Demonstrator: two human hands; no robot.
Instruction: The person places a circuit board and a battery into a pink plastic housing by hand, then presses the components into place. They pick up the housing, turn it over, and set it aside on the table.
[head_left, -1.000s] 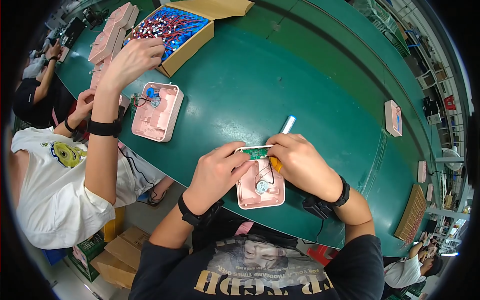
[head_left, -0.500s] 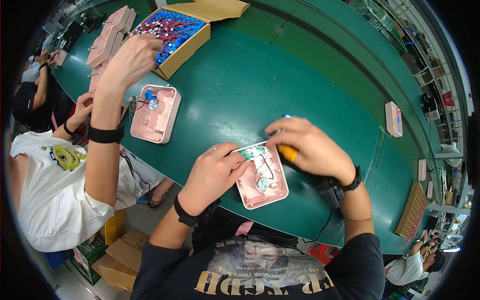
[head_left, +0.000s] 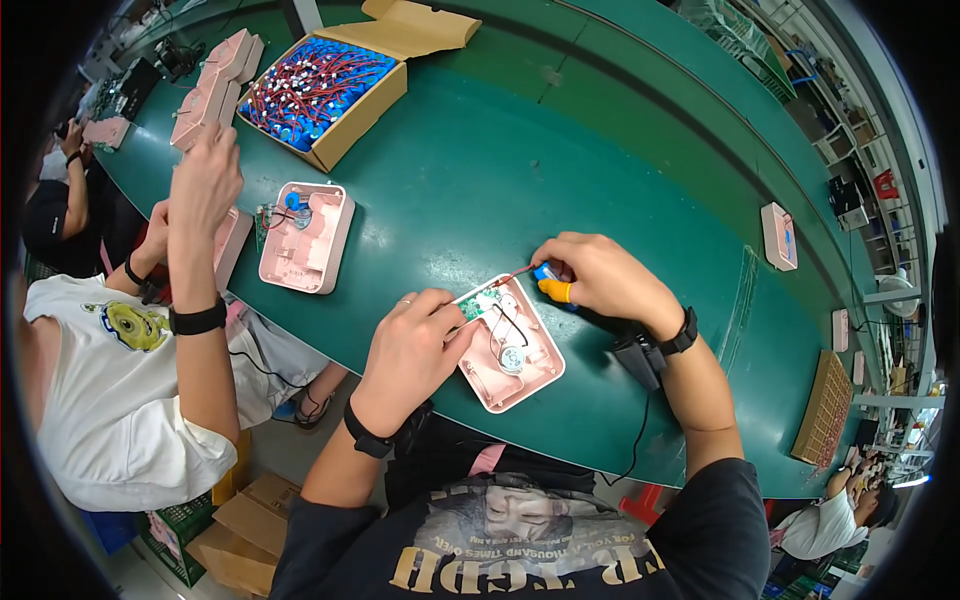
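Yellow rubber wraps a digit of my right hand, and these fingers are pinching the blue battery, just off the far rim of my pink case. Red leads stretch between them: thin, soft, the weak spot, so I'd grip the battery round its body, never by the wire. It should be stiff, fairly light for its bulk, a touch slippery in its smooth wrap. Over here my left hand is clasping the case's far-left corner; whether it also presses the green board, I can't tell. That board looks fragile: edges only! The case, rigid and light, takes a hold by its walls. Inside sits a round silver part. Further left, another case; beyond, a carton of batteries on the green table.
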